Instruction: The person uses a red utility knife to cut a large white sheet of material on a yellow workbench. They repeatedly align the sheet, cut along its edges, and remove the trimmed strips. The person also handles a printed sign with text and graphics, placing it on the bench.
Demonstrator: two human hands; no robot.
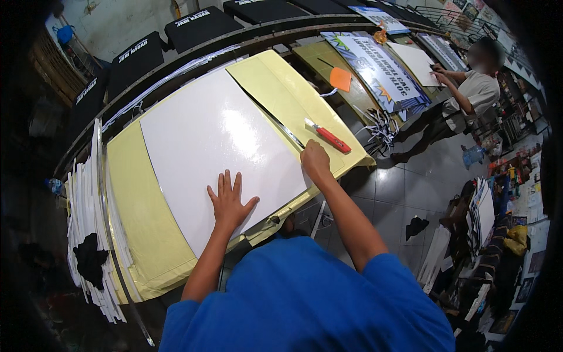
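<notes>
A large glossy white board (211,141) lies on the yellow-covered table (132,199) in front of me. My left hand (230,199) rests flat on its near part, fingers spread. Along the board's right edge runs a thin dark strip (274,119) with a pale, shiny side. My right hand (315,159) is closed at the near end of that strip and appears to pinch it; the fingertips are partly hidden. Just right of this hand a red utility knife (332,139) lies on the yellow cover, its blade end pointing away from me.
Long white strips (88,217) are piled at the left beside a metal bar (111,234). Black printed panels (202,24) line the back. On another table lie a printed board (381,73) and an orange scraper (340,79). A bundle of cut strips (381,132) hangs near a co-worker (475,94).
</notes>
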